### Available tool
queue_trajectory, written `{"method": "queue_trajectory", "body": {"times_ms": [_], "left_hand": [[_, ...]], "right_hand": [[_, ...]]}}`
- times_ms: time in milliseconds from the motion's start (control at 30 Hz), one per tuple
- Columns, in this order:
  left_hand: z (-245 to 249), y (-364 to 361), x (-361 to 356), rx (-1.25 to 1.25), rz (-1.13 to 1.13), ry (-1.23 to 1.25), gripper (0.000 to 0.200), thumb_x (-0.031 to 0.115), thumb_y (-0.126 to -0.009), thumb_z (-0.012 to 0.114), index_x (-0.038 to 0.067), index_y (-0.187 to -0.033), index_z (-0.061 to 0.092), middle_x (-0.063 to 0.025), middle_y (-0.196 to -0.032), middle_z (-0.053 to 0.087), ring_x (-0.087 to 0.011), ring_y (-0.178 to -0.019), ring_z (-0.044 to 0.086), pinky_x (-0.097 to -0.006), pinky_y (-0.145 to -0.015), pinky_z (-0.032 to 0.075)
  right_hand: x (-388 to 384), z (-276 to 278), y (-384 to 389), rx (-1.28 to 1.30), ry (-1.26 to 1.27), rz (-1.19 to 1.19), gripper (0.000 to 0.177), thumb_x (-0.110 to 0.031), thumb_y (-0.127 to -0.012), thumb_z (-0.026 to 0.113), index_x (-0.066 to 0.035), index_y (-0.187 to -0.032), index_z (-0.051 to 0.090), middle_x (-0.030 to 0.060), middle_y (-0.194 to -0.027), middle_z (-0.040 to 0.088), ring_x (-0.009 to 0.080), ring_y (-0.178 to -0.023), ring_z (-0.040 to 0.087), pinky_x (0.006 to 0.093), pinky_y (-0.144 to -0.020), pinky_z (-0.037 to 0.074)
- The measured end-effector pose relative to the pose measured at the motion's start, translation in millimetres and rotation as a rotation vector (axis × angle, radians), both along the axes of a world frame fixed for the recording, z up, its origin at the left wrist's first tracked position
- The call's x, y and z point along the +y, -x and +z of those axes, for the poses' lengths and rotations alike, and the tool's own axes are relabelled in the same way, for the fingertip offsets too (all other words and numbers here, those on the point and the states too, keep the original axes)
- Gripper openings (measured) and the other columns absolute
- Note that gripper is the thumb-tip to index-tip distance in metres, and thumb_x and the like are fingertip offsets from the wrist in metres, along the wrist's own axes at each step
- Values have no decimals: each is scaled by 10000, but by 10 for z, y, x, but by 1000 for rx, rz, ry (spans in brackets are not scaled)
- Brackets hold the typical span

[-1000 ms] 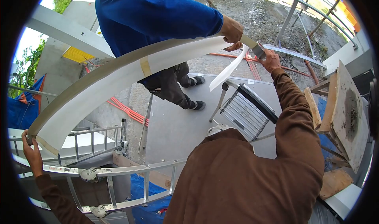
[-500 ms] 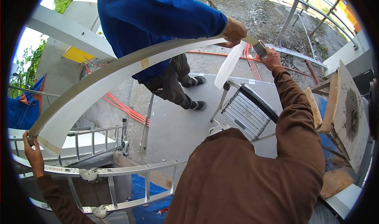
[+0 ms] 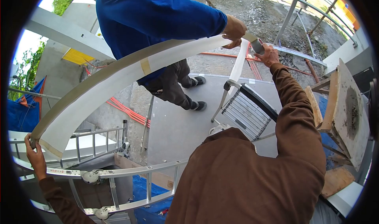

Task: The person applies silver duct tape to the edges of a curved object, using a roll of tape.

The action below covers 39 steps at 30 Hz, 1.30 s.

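A long white strip (image 3: 106, 80) with a grey-brown tape band (image 3: 90, 72) along its upper edge arches across the view. At its lower left end my left hand (image 3: 36, 157) is closed on the band's end. My right hand (image 3: 268, 55) grips a grey tape roll (image 3: 257, 46) at the upper right, where the band ends. Between them a co-worker in a blue top (image 3: 158, 15) has a hand (image 3: 235, 30) closed on the strip near the roll. A narrow white tail (image 3: 238, 62) of the strip hangs below that hand.
An aluminium ladder (image 3: 130, 170) crosses the lower left. A metal step platform (image 3: 246, 111) stands on a grey board (image 3: 169, 129). Wooden formwork (image 3: 347, 113) is at the right. Red pipes (image 3: 128, 113) run over the ground behind the strip.
The strip's white face has turned more towards the view and looks wider. Its hanging tail has swung and narrowed. My hands have shifted only slightly.
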State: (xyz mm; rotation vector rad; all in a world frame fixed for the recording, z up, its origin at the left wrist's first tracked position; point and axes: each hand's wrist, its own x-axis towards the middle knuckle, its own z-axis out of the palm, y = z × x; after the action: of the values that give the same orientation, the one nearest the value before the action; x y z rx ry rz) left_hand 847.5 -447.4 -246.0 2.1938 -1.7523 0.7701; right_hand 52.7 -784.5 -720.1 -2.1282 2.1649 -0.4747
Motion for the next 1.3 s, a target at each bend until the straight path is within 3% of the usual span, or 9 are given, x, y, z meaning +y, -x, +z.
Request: {"method": "queue_trajectory", "body": {"times_ms": [467,567,633,1300], "left_hand": [[72,93,45,-28,17,-25,390,-40,-957,517,15,-1344,499,-179,-1221,640,-306,-1159,617,-374,-1013,439],[52,204,42,19,36,-42,386,-48,-958,513,17,-1338,497,-173,-1213,641,-305,-1150,618,-377,-1015,437],[57,134,63,2,21,-36,387,-55,-956,510,17,-1336,496,-174,-1214,638,-302,-1150,616,-375,-1014,436],[102,104,293,-16,59,14,395,-80,-938,503,9,-1323,494,-178,-1211,621,-290,-1152,609,-358,-1013,427]], "right_hand": [[-109,-3,-24,-1,-14,-38,527,-449,-803,773,-85,-1159,638,141,-1073,688,314,-1082,611,475,-931,413],[-72,56,-64,-19,74,7,551,-433,-774,811,-44,-1119,628,211,-1018,668,375,-979,650,464,-871,486],[-85,63,-51,-31,9,-19,517,-415,-795,786,-84,-1162,634,152,-1073,686,314,-1083,606,468,-929,414],[-173,162,-96,-60,37,21,511,-356,-773,817,-84,-1166,636,135,-1080,688,294,-1101,594,447,-930,388]]}}
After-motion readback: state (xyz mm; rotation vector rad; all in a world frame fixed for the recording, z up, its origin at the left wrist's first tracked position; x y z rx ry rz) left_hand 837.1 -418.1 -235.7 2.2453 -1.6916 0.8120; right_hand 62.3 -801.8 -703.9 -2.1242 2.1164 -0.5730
